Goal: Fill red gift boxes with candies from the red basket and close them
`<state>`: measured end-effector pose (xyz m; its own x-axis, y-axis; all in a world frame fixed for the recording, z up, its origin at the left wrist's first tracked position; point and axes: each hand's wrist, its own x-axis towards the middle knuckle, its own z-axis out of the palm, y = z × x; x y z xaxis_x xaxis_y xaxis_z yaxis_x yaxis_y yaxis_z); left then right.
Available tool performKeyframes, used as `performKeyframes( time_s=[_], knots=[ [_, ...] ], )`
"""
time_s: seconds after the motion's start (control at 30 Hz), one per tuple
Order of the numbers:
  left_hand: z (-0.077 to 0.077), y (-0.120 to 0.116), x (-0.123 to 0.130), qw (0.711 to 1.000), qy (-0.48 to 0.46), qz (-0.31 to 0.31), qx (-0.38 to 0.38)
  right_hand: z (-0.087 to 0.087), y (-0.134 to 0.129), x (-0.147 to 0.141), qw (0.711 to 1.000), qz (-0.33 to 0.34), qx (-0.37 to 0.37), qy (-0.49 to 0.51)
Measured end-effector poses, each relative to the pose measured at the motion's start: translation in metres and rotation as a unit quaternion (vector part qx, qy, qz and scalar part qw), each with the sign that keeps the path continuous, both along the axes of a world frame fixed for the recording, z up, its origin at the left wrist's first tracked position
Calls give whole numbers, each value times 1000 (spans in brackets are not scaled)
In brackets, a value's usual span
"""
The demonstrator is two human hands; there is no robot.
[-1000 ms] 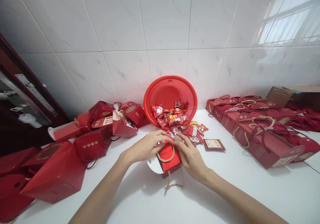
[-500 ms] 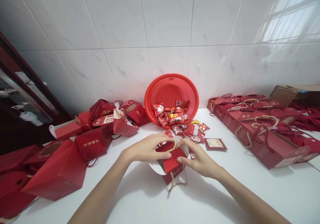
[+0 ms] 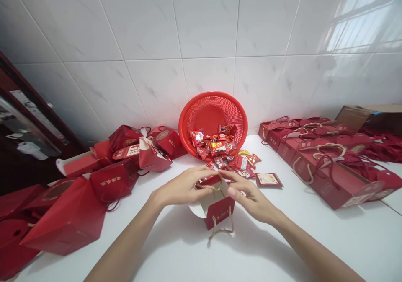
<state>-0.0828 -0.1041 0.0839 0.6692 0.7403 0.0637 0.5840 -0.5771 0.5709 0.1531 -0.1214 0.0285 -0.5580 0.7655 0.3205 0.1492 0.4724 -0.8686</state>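
Observation:
A small red gift box (image 3: 220, 213) stands on the white table between my hands, its top open and part of its pale inside showing. My left hand (image 3: 185, 185) curls over the far left side of the box, thumb by the twisted rope handle; its fingertips are partly hidden. At the right side my right hand (image 3: 249, 196) holds the box wall, thumb at the top edge and fingers behind a raised flap. A second rope handle (image 3: 222, 231) hangs from the near side onto the table. Wrapped sweets (image 3: 241, 164) lie just beyond the box.
A red plastic basket (image 3: 213, 102) leans against the tiled wall, sweets spilling from it. Red gift boxes (image 3: 116, 179) pile up at the left, and rows of open ones (image 3: 329, 181) stand at the right. A cardboard box (image 3: 354, 116) sits far right; a flat packet (image 3: 269, 179) lies nearer.
The red panel that lay across the box's top has moved away, and the pale inside now shows. My right thumb has shifted up to the right edge. The view has moved slightly.

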Motion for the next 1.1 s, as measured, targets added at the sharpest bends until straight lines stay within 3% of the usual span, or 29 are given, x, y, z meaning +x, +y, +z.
performKeyframes(
  time_s=[0.1, 0.2, 0.4, 0.67, 0.73, 0.83, 0.9, 0.97, 1.1],
  knots=[
    [-3, 4, -1, 995, -45, 86, 27, 3, 0, 2, 1000, -4, -16, 0],
    [-10, 13, -2, 989, -71, 124, 29, 5, -1, 6, 999, 3, -28, -44],
    [-20, 27, -10, 977, -82, 173, -88, -2, -4, 10, 989, 13, -81, -121],
    [-19, 30, -23, 957, -26, 123, -261, -19, -4, 5, 983, 40, -96, -153],
    [-20, 32, -24, 957, -30, 110, -266, -16, 0, 7, 986, 60, -75, -134],
    [-16, 31, -24, 969, -42, 120, -212, -7, 17, 19, 996, 66, -43, -48],
    [-11, 29, -24, 976, -48, 127, -173, -2, 37, 34, 999, 13, -32, 9],
    [-6, 27, -24, 980, -54, 119, -151, -2, 64, 54, 996, -86, -11, 14],
    [-1, 26, -24, 980, -91, 109, -136, -18, 119, 86, 952, -276, 40, -126]
  ],
)
